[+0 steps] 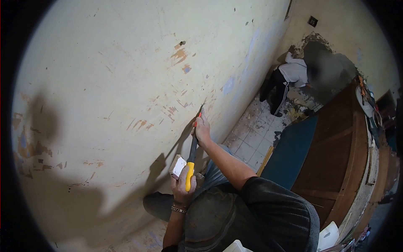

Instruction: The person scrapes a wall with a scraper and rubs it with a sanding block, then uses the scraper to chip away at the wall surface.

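Note:
My left hand [183,190], low in front of my body, is closed round the yellow handle [189,176] of a tool with a dark grey shaft. A small block with a white face [178,166] is held in the same hand. My right hand [202,129] is closed round a slim tool with red on it [199,118], whose thin tip is at or very near the wall. The dark shaft runs up to the right hand, and its far end is hidden there. The cream wall [126,84] has many scraped, orange-brown patches around that tip.
Ahead, another person [289,73] bends by the far wall, beside a wet-looking grey plaster patch [323,63]. Debris lies on the pale floor tiles [252,134]. A large brown wooden panel [327,159] stands close on my right. A black wall fitting [312,21] is high up.

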